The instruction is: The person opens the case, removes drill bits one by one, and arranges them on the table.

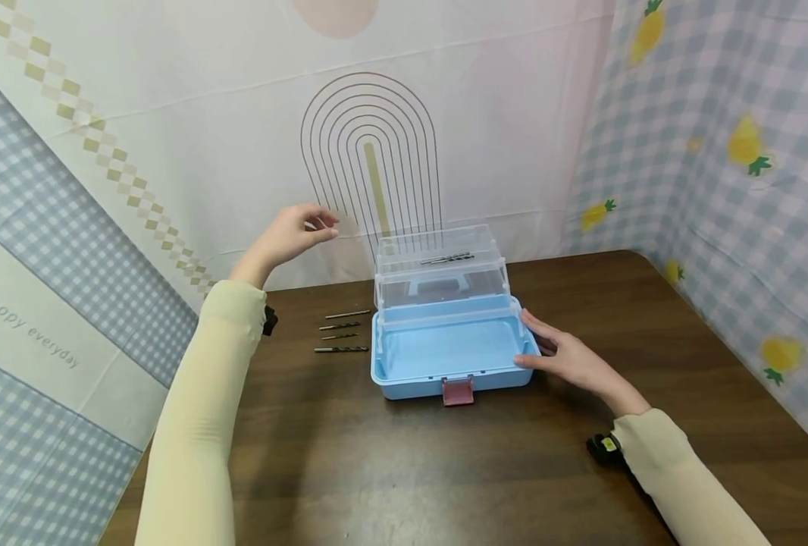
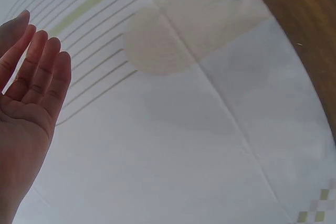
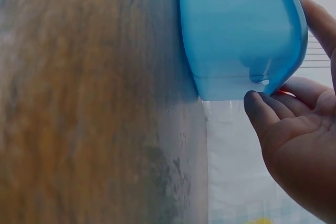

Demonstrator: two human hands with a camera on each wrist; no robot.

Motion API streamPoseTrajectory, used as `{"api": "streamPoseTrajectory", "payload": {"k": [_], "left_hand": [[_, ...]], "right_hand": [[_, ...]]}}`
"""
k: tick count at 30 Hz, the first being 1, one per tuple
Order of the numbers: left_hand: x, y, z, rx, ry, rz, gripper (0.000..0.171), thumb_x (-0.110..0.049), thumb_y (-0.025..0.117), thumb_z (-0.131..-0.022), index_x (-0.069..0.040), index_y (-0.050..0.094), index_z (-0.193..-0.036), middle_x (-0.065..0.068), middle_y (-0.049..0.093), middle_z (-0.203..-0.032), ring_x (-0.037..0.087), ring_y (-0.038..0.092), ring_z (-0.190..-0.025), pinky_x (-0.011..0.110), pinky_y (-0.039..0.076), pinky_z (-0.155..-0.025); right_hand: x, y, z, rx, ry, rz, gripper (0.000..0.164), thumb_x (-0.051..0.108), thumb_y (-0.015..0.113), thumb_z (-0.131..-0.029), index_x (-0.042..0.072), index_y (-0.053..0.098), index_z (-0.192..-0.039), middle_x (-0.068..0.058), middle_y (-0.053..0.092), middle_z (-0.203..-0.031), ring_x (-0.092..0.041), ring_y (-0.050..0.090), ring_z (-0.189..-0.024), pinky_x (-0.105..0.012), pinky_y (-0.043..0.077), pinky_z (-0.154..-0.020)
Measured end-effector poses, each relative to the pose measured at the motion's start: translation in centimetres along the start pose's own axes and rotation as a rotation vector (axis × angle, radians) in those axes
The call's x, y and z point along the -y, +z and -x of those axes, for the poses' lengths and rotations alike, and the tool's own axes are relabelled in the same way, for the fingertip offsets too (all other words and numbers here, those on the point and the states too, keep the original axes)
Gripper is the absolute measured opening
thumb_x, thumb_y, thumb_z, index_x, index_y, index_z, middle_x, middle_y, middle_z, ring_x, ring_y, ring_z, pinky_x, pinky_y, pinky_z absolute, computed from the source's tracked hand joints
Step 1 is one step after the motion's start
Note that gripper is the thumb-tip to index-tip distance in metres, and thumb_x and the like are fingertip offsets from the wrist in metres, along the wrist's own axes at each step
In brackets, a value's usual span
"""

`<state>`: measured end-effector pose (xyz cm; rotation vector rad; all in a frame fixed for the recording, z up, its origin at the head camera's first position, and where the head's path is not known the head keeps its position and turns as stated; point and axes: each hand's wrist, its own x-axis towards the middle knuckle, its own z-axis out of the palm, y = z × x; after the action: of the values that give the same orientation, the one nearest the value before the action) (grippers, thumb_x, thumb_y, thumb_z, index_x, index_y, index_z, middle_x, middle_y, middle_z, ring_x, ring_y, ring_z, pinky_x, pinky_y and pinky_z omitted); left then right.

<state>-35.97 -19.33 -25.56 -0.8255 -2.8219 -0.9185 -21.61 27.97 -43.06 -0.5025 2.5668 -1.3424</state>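
Observation:
My left hand (image 1: 298,235) is raised in the air, left of a light blue toolbox (image 1: 383,379). Nothing shows between its loosely bent fingers, and the left wrist view looks onto its bare palm (image 2: 26,129). Several drill bits (image 1: 341,349) lie in a row on the table below it. At the toolbox's right end, my right hand (image 1: 571,362) holds the rim, its thumb and fingers spread about the wall (image 3: 241,35). The clear lid trays (image 1: 438,262) stand raised at the back, with drill bits (image 1: 448,258) in the upper one.
The toolbox rests on a dark wooden table (image 1: 377,470), its pink latch (image 1: 458,391) hanging down in front. Behind the table hangs a white printed cloth (image 1: 499,136). Checked cloth (image 1: 731,220) with pineapples borders the right side.

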Motion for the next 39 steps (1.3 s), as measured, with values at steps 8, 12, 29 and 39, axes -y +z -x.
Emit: {"api": "streamPoseTrajectory", "payload": {"k": [8, 12, 29, 39], "left_hand": [[-1.7, 1.0, -1.7, 0.069, 0.029, -0.042, 0.026, -0.016, 0.069, -0.097, -0.003, 0.069, -0.119, 0.013, 0.068, -0.114, 0.025, 0.062, -0.103, 0.043, 0.049, -0.097], [-2.7, 1.9, -3.0, 0.08, 0.063, -0.053, 0.026, -0.017, 0.069, -0.097, -0.003, 0.069, -0.119, 0.011, 0.068, -0.113, 0.024, 0.062, -0.103, 0.042, 0.049, -0.096], [-8.8, 2.7, -8.1, 0.076, 0.187, -0.074, 0.028, -0.019, 0.069, -0.097, -0.007, 0.067, -0.122, 0.005, 0.067, -0.106, 0.018, 0.061, -0.098, 0.034, 0.049, -0.089], [-10.5, 3.6, -9.5, 0.092, 0.199, -0.041, 0.03, -0.019, 0.069, -0.097, -0.008, 0.065, -0.125, 0.004, 0.065, -0.108, 0.017, 0.06, -0.099, 0.033, 0.049, -0.089]], "right_hand": [[-0.1, 0.0, 0.0, 0.0, -0.006, -0.002, 0.09, 0.04, 0.072, -0.094, 0.017, 0.017, -0.162, -0.013, 0.011, -0.167, -0.039, 0.024, -0.149, -0.053, 0.032, -0.112], [-0.1, -0.1, 0.1, -0.005, -0.007, -0.001, 0.09, 0.041, 0.072, -0.094, 0.017, 0.018, -0.162, -0.013, 0.011, -0.167, -0.038, 0.024, -0.149, -0.053, 0.032, -0.112], [0.2, 0.1, 0.4, 0.002, 0.003, -0.024, 0.09, 0.04, 0.072, -0.094, 0.018, 0.018, -0.162, -0.011, 0.011, -0.168, -0.038, 0.021, -0.15, -0.052, 0.03, -0.113], [0.3, 0.0, 0.5, 0.004, -0.001, -0.017, 0.09, 0.039, 0.072, -0.094, 0.018, 0.017, -0.162, -0.011, 0.01, -0.168, -0.038, 0.022, -0.149, -0.052, 0.031, -0.113]]}}
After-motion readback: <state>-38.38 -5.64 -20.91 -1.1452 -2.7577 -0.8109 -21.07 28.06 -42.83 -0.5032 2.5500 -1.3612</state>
